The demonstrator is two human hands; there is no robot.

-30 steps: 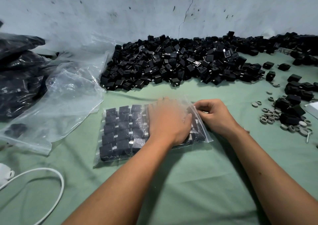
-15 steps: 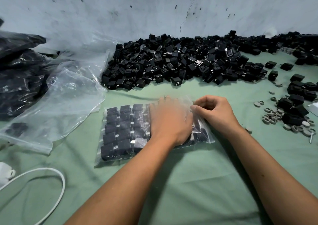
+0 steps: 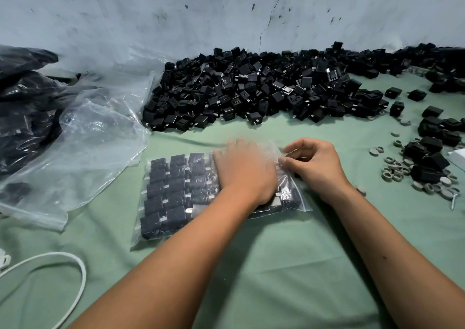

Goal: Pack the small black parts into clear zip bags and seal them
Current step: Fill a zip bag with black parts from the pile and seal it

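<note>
Nearly done with one zip bag [image 3: 176, 197] on the green cloth [image 3: 289, 265]: filled with rows of black parts, left hand [image 3: 247, 175] pressing flat on top, right hand [image 3: 314, 163] pinching the open end, seemingly not yet sealed. Still plenty left in the loose pile [image 3: 264, 89].

Glossy plastic zip bag [image 3: 176, 233], matt cloth [image 3: 289, 265]
</note>
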